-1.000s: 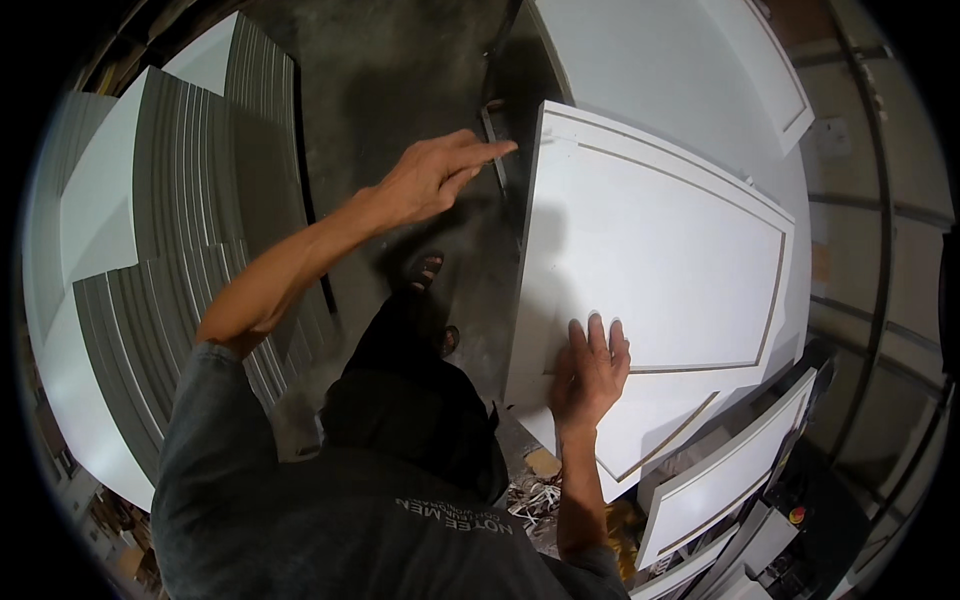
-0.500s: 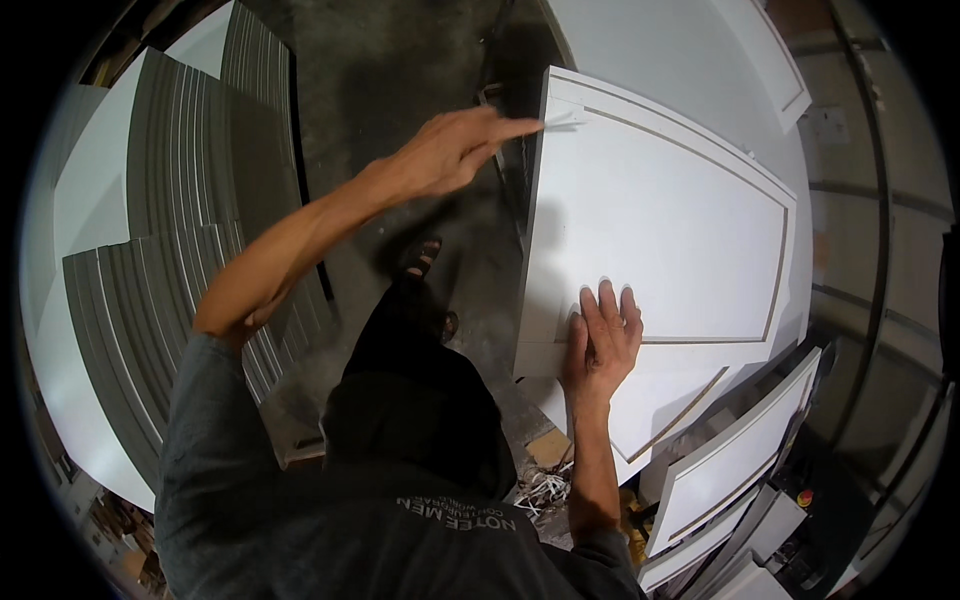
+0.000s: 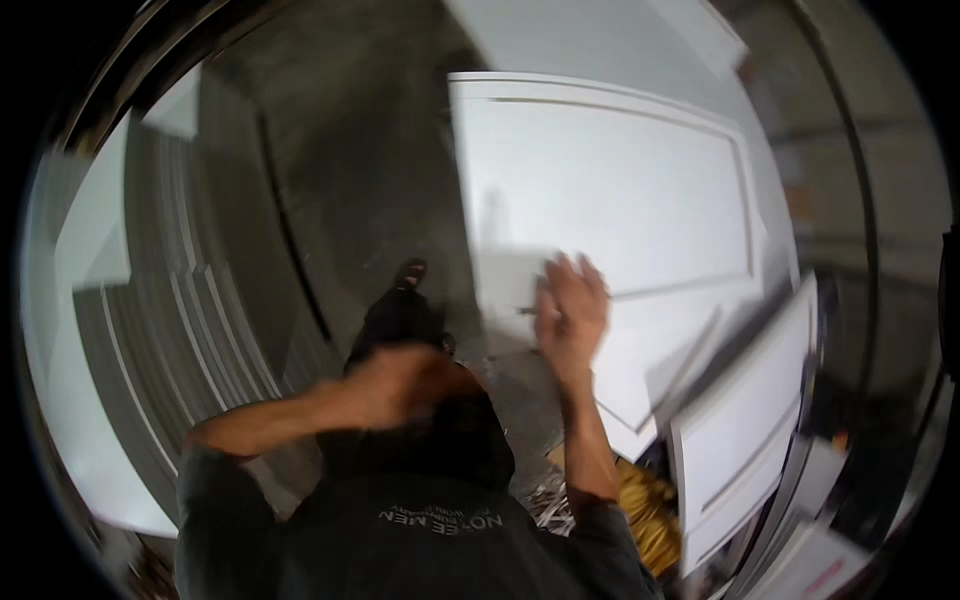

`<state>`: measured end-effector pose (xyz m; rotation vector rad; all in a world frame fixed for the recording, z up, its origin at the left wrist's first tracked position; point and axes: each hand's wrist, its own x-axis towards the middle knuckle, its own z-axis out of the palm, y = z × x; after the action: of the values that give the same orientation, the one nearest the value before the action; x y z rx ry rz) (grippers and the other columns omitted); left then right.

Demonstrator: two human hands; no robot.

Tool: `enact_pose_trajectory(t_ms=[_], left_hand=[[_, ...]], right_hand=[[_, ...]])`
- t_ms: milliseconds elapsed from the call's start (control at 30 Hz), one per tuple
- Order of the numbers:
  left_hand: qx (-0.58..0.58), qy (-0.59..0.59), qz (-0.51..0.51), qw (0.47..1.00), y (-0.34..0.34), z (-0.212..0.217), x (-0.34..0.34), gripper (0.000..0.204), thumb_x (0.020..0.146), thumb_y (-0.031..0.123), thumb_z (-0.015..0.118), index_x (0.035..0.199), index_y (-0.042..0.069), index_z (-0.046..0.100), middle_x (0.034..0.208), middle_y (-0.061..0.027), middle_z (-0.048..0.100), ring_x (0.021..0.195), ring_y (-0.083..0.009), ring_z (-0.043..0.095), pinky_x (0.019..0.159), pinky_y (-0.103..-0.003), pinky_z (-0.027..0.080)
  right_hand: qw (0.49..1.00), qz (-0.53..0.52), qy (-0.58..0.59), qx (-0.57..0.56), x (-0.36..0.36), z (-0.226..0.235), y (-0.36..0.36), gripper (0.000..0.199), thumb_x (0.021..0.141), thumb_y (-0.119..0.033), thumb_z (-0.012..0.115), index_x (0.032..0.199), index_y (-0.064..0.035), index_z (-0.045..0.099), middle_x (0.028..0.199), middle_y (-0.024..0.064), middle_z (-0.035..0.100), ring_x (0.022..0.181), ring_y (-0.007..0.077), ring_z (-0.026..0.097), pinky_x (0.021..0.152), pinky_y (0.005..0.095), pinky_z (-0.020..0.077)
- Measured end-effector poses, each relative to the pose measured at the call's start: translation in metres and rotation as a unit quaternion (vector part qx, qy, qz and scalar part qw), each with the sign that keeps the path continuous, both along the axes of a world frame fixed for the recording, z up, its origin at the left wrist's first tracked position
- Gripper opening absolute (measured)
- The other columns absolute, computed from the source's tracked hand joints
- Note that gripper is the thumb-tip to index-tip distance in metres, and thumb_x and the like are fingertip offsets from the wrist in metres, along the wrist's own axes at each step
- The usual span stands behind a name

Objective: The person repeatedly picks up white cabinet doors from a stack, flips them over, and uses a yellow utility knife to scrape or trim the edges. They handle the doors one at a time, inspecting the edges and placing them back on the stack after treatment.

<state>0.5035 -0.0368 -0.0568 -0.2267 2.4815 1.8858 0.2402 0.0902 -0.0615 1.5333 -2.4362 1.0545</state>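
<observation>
- On the far left, a pile of long white and grey flat boards (image 3: pixel 130 330) lies on the ground, one on top of the other.
- Next to the pile there is dark grey concrete floor (image 3: pixel 330 150).
- A black shoe (image 3: pixel 410 272) stands on that floor, at the end of a leg in dark trousers.
- The left hand (image 3: pixel 395 380) is low and close to the body, in front of the dark shirt. It is very blurry. I cannot tell if its fingers are open or closed, and I cannot see anything in it.
- The right hand (image 3: pixel 570 310) is laid flat on the big white wooden door panel with a raised frame (image 3: pixel 620 200). Its fingers are open and point up, and nothing is pinched between them.
- The big white panel is in the upper middle and right of the view. The hand touches its lower left part, near the edge.
- A smaller white framed panel (image 3: pixel 750 420) leans just beside it, lower right.
- Something yellow (image 3: pixel 645 510) shows below the panels, near the right arm.
</observation>
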Motion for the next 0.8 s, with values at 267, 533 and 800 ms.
enact_pose_trajectory(t_ms=[267, 533, 800], left_hand=[[-0.144, 0.074, 0.348, 0.923, -0.372, 0.037, -0.211, 0.039, 0.1, 0.021, 0.059, 0.13, -0.005, 0.057, 0.098, -0.0081, 0.07, 0.085, -0.0131, 0.065, 0.075, -0.027, 0.052], [-0.224, 0.035, 0.064, 0.972, -0.475, -0.026, -0.508, 0.024, 0.1, 0.017, 0.054, 0.102, -0.006, 0.062, 0.083, -0.007, 0.065, 0.067, -0.0151, 0.059, 0.064, -0.031, 0.049], [-0.334, 0.22, -0.002, 0.916, -0.38, -0.02, -0.562, 0.045, 0.094, 0.013, 0.062, 0.135, -0.003, 0.054, 0.127, -0.0192, 0.061, 0.1, -0.0293, 0.065, 0.082, -0.036, 0.055]], right_hand=[[0.993, -0.097, -0.002, 0.072, -0.003, 0.026, 0.004, 0.046, 0.073, -0.006, 0.065, 0.119, -0.0045, 0.066, 0.136, 0.0141, 0.056, 0.136, 0.0425, 0.038, 0.11, 0.0637, 0.0285], [0.955, -0.295, -0.032, 0.004, 0.015, 0.054, 0.017, 0.036, 0.076, -0.001, 0.07, 0.112, -0.0006, 0.066, 0.126, 0.0143, 0.06, 0.115, 0.0336, 0.06, 0.094, 0.0428, 0.0515], [0.419, -0.638, -0.262, -0.59, 0.0, 0.057, 0.083, 0.029, 0.093, -0.029, 0.07, 0.106, -0.0062, 0.06, 0.086, 0.0003, 0.06, 0.078, 0.0122, 0.06, 0.066, 0.0278, 0.0492]])
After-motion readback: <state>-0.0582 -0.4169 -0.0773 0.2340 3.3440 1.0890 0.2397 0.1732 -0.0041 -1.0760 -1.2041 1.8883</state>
